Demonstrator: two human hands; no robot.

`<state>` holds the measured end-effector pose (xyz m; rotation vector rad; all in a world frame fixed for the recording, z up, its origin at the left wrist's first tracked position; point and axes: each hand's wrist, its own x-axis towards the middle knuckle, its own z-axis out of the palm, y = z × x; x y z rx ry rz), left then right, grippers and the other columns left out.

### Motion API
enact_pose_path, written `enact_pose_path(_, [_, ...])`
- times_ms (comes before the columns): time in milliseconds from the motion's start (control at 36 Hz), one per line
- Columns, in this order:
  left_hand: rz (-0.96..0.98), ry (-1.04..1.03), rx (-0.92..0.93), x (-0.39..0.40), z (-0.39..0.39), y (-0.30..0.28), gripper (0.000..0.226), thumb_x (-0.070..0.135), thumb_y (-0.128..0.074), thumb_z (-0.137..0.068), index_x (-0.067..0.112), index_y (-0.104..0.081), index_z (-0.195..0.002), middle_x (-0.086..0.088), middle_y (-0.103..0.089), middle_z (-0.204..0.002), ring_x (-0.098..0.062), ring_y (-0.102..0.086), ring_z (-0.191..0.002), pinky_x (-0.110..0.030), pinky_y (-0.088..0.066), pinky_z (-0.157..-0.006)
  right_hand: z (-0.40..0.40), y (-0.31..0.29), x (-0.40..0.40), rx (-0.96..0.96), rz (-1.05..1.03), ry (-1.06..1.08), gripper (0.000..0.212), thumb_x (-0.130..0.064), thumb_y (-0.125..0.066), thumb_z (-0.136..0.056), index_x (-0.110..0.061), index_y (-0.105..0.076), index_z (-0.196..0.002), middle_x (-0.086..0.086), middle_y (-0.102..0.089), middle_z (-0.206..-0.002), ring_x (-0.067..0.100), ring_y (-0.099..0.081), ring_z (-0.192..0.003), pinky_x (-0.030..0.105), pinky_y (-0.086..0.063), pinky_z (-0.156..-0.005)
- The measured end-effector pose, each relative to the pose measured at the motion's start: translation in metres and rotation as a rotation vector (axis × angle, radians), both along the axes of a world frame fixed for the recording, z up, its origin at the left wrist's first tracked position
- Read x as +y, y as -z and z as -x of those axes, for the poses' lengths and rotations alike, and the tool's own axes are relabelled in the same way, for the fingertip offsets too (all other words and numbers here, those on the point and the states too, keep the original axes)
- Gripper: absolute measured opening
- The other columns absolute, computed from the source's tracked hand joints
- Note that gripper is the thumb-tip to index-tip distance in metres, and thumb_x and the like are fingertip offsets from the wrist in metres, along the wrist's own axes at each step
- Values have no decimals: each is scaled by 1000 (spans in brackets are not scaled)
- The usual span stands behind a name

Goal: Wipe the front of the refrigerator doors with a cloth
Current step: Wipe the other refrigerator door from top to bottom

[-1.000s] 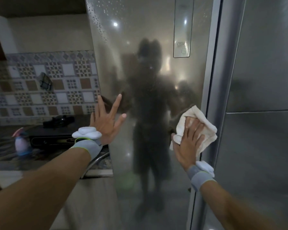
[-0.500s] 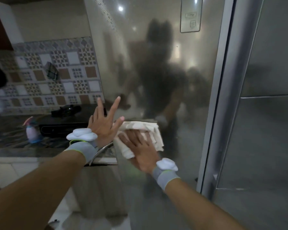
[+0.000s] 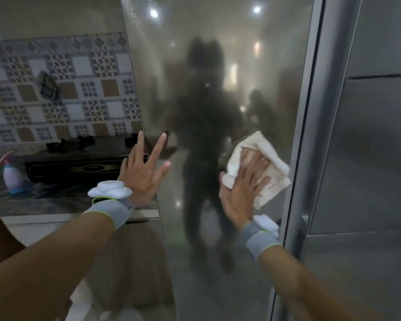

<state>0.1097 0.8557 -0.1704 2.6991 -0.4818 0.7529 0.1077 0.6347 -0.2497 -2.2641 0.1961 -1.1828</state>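
Note:
The glossy left refrigerator door [image 3: 218,54] fills the middle of the view and mirrors a dark figure. My right hand [image 3: 241,188] presses a crumpled cream cloth [image 3: 267,172] flat against this door, close to its right edge. My left hand [image 3: 141,172] rests open with fingers spread on the door's left edge, holding nothing. The grey right door [image 3: 368,158] stands beside the cloth, split by horizontal seams. Both wrists wear grey bands with white pods.
A kitchen counter [image 3: 56,200] lies to the left, with a black gas stove [image 3: 79,163] and a pale spray bottle [image 3: 11,174] on it. Patterned wall tiles [image 3: 63,93] run behind it. A metal strip [image 3: 308,135] separates the two doors.
My right hand swept the cloth from the door's right edge to the left beside my left hand, then back to the right edge. The left hand stayed put.

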Motion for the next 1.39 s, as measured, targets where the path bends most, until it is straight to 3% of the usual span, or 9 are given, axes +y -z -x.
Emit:
enact_pose_path(111, [-2,14,-50,8,-5,22,63,71,-9,-81,61,12,-139,2,15,-161,-29,-6,-149,-53,-17,-116,-16,44,70,59,550,-297,99,-39,-55,-80,-30,13,-150,4,7,-161,33,9,-146,65,5,-111])
enact_pose_path(222, [41,20,-85,11,-13,43,61,70,-11,-82,62,11,-139,3,13,-161,-30,-7,-148,-52,-17,-116,-26,76,94,-88,942,-587,72,-36,-72,-75,-23,-46,-141,5,-41,-150,27,-28,-143,44,6,-116])
enact_pose_path(306, [89,40,-93,5,-22,70,64,74,-8,-81,61,13,-140,3,12,-162,-30,-2,-149,-54,-16,-116,-27,85,76,-77,1020,-512,65,-42,-54,-86,-26,-34,-146,-1,-32,-156,21,-13,-146,43,8,-117])
enact_pose_path(500, [249,34,-193,-25,-20,122,59,64,-21,-89,59,5,-142,-13,8,-161,-40,-13,-145,-55,-30,-110,-20,115,-48,-123,695,-22,83,-42,-49,-82,-39,-3,-150,-6,2,-161,23,13,-148,48,17,-116])
enact_pose_path(667, [381,4,-280,-47,-20,170,63,51,-30,-96,45,2,-149,-17,8,-160,-45,-15,-142,-52,-21,-113,0,150,-96,-304,-194,18,86,-37,-46,-94,-31,22,-146,2,14,-160,20,15,-147,52,2,-119])
enact_pose_path(833, [512,41,-277,-51,-17,204,63,53,-26,-96,42,6,-149,-19,-4,-159,-43,-14,-144,-51,-14,-115,-12,207,-40,-168,266,18,79,-40,-38,-87,-26,5,-152,13,9,-160,35,13,-146,62,8,-114])
enact_pose_path(1056, [413,80,-259,-30,-13,277,66,65,-18,-89,44,-2,-149,-15,-19,-157,-35,-17,-145,-50,-15,-117,-27,305,50,3,1070,-351,67,-51,-25,-88,-34,-11,-152,-1,-5,-162,22,8,-148,42,29,-110])
enact_pose_path(1194, [367,98,-282,-27,-5,323,63,56,-24,-95,33,-10,-152,-8,-23,-158,-26,-22,-145,-39,-17,-117,-20,313,7,-95,993,-187,68,-52,-18,-85,-41,1,-149,-4,6,-162,21,18,-146,43,30,-109])
enact_pose_path(1389, [238,90,-138,-37,8,403,70,60,-21,-93,27,-8,-153,-5,-10,-162,-18,-5,-150,-34,-5,-121,6,376,-99,-104,248,26,78,-48,-34,-92,-47,29,-137,2,29,-157,31,30,-142,58,17,-113])
